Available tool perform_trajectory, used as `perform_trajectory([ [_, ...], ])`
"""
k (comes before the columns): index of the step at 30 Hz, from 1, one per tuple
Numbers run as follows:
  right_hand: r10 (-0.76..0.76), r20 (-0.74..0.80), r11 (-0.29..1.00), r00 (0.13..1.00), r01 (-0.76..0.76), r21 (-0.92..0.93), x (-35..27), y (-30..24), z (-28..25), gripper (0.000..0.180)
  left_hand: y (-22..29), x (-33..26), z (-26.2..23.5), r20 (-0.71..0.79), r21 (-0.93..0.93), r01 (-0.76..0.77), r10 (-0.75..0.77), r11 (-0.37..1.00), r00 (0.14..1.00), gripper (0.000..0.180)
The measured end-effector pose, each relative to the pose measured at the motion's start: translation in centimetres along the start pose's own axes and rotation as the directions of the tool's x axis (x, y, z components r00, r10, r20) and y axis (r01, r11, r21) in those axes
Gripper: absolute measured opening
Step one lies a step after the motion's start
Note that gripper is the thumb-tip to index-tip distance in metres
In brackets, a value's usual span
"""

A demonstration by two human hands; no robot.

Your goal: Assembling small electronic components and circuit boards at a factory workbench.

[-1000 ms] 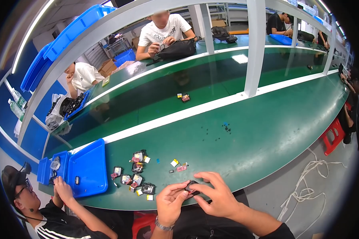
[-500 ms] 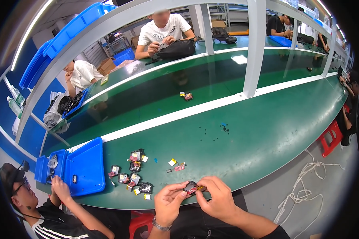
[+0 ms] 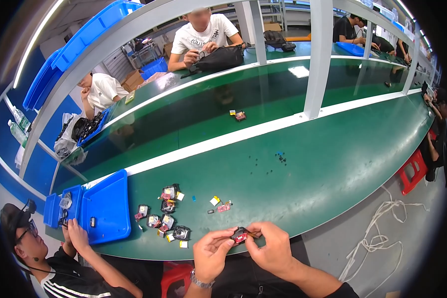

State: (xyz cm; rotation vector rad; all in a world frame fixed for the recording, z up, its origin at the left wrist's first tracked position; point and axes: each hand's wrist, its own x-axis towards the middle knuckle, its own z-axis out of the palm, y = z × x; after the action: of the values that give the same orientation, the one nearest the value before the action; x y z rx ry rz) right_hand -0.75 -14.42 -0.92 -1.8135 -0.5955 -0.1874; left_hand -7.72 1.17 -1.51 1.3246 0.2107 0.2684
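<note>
Near the front edge of the green table, both hands hold a small black device housing with a red circuit board (image 3: 240,238) in it. My left hand (image 3: 209,252) grips its left side between thumb and fingers. My right hand (image 3: 272,248) pinches its right side, and the fingertips partly hide that end. Just beyond the hands lie a red circuit board (image 3: 224,208), a yellow-and-white battery piece (image 3: 214,200) and a small black part (image 3: 211,211). Left of them sit several opened black housings (image 3: 182,232) with boards and batteries attached.
A blue tray (image 3: 124,198) stands at the left, beside a co-worker (image 3: 59,263) handling parts. Small black bits (image 3: 281,159) are scattered mid-table. A white rail with an upright post (image 3: 317,64) runs behind. White cable (image 3: 370,243) lies on the floor at right.
The housing has turned in my fingers, so more of its red board shows. My hands stay in nearly the same place.
</note>
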Motion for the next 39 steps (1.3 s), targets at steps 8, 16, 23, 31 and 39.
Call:
perform_trajectory([
  [8,-0.283,0.051,0.952,0.958,0.287,-0.109,0.5,0.0,-0.6,0.032,0.2,0.2,-0.2,-0.029,-0.013,0.028,-0.028,1.000,0.999,0.021],
  [16,-0.387,0.190,0.910,0.902,0.407,-0.077,1.9,0.7,-1.1,0.022,0.1,0.1,-0.4,-0.004,-0.030,0.006,-0.006,1.000,1.000,0.021],
  [23,-0.352,0.259,0.930,0.900,0.366,-0.010,2.6,0.5,-1.6,0.023,0.0,0.3,-0.2,-0.018,-0.006,0.026,-0.026,1.000,0.999,0.022],
  [31,-0.392,0.145,0.916,0.908,0.400,-0.031,2.0,1.0,-0.8,0.026,0.4,0.3,0.3,-0.007,-0.038,0.041,-0.041,0.998,0.999,0.022],
  [39,-0.458,0.172,0.865,0.872,0.482,-0.138,2.4,0.5,-1.0,0.028,0.1,0.4,0.0,-0.005,-0.041,0.053,-0.054,0.998,0.999,0.023],
])
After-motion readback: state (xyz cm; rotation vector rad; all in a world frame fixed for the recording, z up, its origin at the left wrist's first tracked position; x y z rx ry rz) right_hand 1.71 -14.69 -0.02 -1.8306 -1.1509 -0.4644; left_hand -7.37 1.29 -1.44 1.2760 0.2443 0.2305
